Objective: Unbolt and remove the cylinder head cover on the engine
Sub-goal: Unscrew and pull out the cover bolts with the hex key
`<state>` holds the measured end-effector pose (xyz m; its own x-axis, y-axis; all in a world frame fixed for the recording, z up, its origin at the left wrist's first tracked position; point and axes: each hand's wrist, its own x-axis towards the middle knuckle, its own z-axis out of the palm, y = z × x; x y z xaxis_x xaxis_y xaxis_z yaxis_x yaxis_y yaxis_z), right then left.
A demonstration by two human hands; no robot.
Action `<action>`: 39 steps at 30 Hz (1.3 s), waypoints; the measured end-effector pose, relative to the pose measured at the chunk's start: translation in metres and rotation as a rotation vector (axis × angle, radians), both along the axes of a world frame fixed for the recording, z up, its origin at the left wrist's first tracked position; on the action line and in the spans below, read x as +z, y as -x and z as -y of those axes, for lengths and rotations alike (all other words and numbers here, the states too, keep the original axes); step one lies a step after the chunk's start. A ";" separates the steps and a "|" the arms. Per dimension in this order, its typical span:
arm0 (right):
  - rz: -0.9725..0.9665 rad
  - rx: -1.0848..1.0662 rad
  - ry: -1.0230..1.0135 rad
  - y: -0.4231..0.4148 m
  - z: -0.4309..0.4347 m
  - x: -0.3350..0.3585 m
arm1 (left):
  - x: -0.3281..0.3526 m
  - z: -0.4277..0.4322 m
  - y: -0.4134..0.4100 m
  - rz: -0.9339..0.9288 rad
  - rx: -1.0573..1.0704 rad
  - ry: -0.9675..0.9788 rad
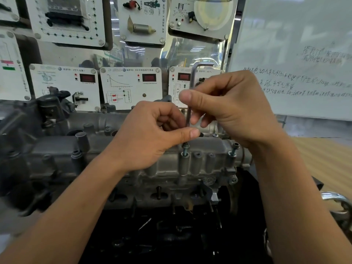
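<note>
The grey metal cylinder head cover (118, 149) lies across the engine in the middle of the view. An L-shaped hex key (192, 82) stands upright with its long end in a raised bolt (185, 148) near the cover's front edge. My right hand (228, 107) pinches the key's upper shaft between thumb and fingers. My left hand (152, 134) pinches the key's lower shaft just above the bolt head. A second bolt (234, 149) sticks up, partly backed out, at the cover's right corner.
A display wall of white sensor panels (131, 86) stands right behind the engine. A whiteboard (295, 54) with handwriting fills the right. A wooden tabletop (323, 159) lies to the right, with chrome metal parts (337, 202) at its edge. Dark engine parts sit below the cover.
</note>
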<state>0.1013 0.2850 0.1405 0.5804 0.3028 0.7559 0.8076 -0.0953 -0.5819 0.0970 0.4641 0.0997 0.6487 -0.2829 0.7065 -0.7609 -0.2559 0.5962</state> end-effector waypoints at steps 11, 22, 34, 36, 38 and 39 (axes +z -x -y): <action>0.140 -0.117 0.322 0.011 0.004 0.005 | 0.008 -0.007 0.005 -0.140 -0.114 -0.307; 0.164 -0.053 0.064 0.013 0.002 0.012 | 0.005 -0.003 0.003 -0.148 -0.019 -0.212; 0.193 -0.137 -0.052 0.014 -0.034 0.014 | 0.014 -0.011 0.011 -0.096 0.056 -0.167; 0.209 -0.105 0.047 0.016 -0.043 0.012 | 0.024 -0.027 0.015 -0.047 0.042 -0.188; 0.240 -0.094 0.151 0.016 -0.054 0.008 | 0.030 -0.048 0.019 -0.046 0.001 -0.212; 0.249 -0.094 0.193 0.015 -0.060 0.005 | 0.029 -0.056 0.020 -0.063 0.002 -0.230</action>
<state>0.0860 0.3445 0.1459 0.4168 0.4083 0.8121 0.9055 -0.2651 -0.3314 0.0769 0.5198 0.1287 0.6899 -0.4304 0.5821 -0.7237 -0.3917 0.5681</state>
